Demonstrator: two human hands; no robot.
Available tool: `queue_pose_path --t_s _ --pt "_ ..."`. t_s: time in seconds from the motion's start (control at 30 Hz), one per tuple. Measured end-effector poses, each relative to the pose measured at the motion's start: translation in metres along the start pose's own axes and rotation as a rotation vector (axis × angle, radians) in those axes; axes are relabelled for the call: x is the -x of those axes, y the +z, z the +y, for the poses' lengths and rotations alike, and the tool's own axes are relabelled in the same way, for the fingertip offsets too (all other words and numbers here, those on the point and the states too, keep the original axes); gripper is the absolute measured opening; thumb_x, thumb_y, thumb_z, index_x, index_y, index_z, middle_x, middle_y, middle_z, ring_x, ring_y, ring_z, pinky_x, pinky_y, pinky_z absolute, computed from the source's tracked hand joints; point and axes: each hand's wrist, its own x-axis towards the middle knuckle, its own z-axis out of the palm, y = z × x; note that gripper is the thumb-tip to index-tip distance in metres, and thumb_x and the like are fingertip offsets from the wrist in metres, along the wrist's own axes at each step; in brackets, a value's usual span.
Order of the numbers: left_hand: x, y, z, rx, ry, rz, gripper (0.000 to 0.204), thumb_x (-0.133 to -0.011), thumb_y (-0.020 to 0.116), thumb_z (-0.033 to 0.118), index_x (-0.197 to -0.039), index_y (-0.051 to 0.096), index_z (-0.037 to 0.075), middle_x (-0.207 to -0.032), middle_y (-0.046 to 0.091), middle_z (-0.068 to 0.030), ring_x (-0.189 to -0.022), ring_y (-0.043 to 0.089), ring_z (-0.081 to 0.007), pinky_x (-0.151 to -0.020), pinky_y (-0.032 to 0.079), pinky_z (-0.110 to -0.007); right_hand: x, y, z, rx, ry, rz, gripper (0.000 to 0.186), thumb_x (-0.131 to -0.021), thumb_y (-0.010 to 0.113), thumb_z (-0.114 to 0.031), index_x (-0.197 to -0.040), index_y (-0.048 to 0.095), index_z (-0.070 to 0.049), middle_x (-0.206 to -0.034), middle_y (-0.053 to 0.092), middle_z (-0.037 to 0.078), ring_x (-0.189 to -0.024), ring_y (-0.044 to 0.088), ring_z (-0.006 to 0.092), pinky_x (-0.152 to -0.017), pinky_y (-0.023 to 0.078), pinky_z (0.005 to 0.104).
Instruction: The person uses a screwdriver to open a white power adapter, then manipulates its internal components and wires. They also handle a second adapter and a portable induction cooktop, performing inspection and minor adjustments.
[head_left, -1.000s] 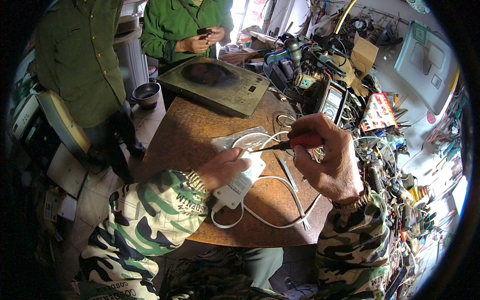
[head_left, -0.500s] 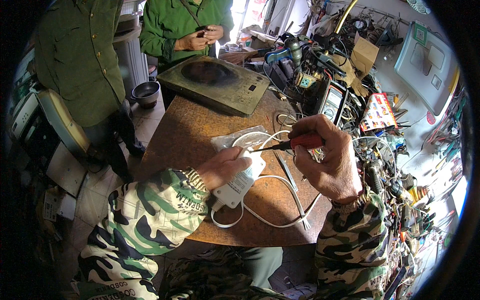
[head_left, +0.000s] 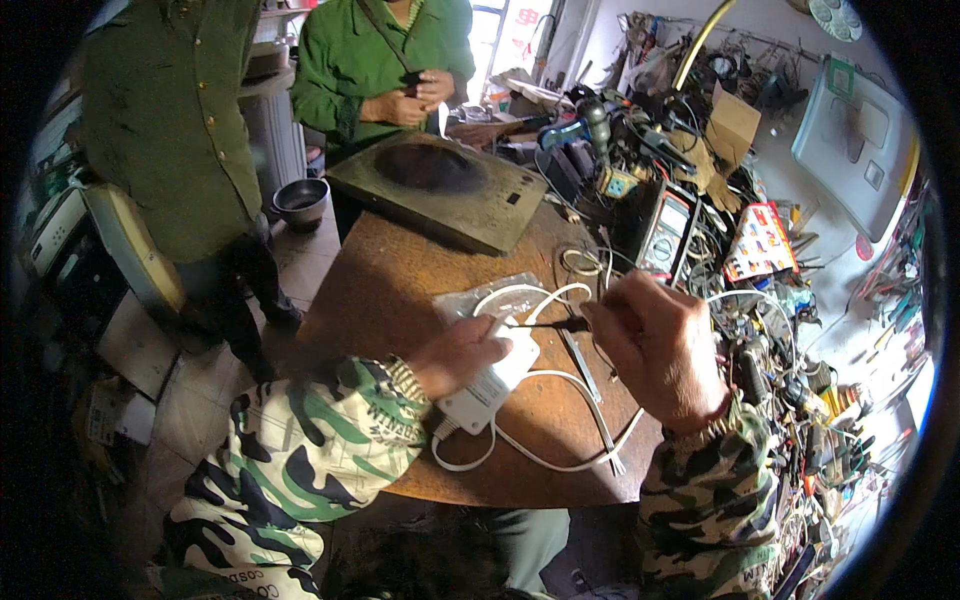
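Observation:
My left hand point(head_left: 462, 354) is closed around the upper part of a white plastic adapter box point(head_left: 474, 402), its thumb lying across the top. A white cable point(head_left: 560, 460) comes out of the box and loops over the tabletop. In my right hand point(head_left: 660, 345) is a screwdriver point(head_left: 565, 325), its handle mostly hidden by the fist. The thin dark shaft points left, with its tip at the upper end of the box by my left thumb. Below the shaft lie slim metal tweezers point(head_left: 580, 366), and a clear plastic bag point(head_left: 462, 302) sits behind the box.
A dusty induction cooker point(head_left: 440, 190) covers the far side of the wooden table point(head_left: 360, 290). Piled tools and cables crowd the right, with a multimeter point(head_left: 665, 235) among them. Two people stand beyond, one in a green jacket point(head_left: 335, 60). A dark pot point(head_left: 302, 203) rests on the floor.
My right fist has turned over the screwdriver, hiding the red handle that showed before. The tip stays at the box. The whole view has shifted slightly.

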Motion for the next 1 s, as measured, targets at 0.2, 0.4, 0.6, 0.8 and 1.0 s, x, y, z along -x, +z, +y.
queue_pose_path --t_s 0.2,0.4,0.6,0.8,1.0 --pt "-0.001 0.0 -0.009 0.066 0.032 -0.008 0.035 -0.097 0.055 0.031 -0.101 0.057 -0.004 -0.082 0.058 -0.0081 -0.077 0.054 -0.0152 -0.071 0.047 -0.034 -0.006 0.006 0.003 -0.219 -0.077 0.024 0.015 -0.083 0.069 0.0 -0.092 0.057 -0.001 -0.08 0.06 0.015 -0.068 0.066 0.0296 -0.061 0.052 0.0406" --pt "0.004 0.001 0.011 0.11 -0.039 -0.027 0.031 -0.096 0.054 0.026 -0.104 0.057 -0.004 -0.084 0.062 -0.0075 -0.076 0.057 -0.0149 -0.068 0.048 -0.034 -0.004 0.004 0.0 0.013 0.039 -0.029 0.019 -0.086 0.073 -0.013 -0.087 0.057 -0.003 -0.075 0.062 0.015 -0.069 0.067 0.0325 -0.058 0.051 0.0398" --pt "0.003 0.0 -0.001 0.112 -0.059 -0.039 0.038 -0.097 0.051 0.026 -0.124 0.052 -0.001 -0.093 0.063 -0.0054 -0.077 0.06 -0.0134 -0.071 0.05 -0.03 -0.005 0.003 0.006 0.049 -0.029 -0.052 0.021 -0.088 0.07 -0.019 -0.087 0.056 -0.004 -0.076 0.061 0.016 -0.069 0.067 0.0349 -0.057 0.051 0.0439" --pt "-0.004 0.0 -0.015 0.052 -0.013 -0.07 0.043 -0.098 0.049 0.024 -0.134 0.049 0.0 -0.099 0.066 -0.0086 -0.08 0.065 -0.0153 -0.072 0.054 -0.029 0.0 0.008 0.006 -0.198 -0.061 0.032 0.018 -0.088 0.07 -0.017 -0.084 0.058 -0.003 -0.077 0.06 0.015 -0.067 0.066 0.0357 -0.057 0.05 0.0433" --pt "-0.008 -0.005 -0.025 0.12 -0.069 -0.072 0.045 -0.099 0.051 0.025 -0.135 0.047 -0.001 -0.098 0.069 -0.0123 -0.077 0.069 -0.0194 -0.07 0.057 -0.032 -0.003 0.007 0.007 0.162 0.009 -0.039 0.026 -0.087 0.072 -0.025 -0.081 0.057 -0.005 -0.076 0.06 0.015 -0.067 0.064 0.0367 -0.057 0.05 0.0448"
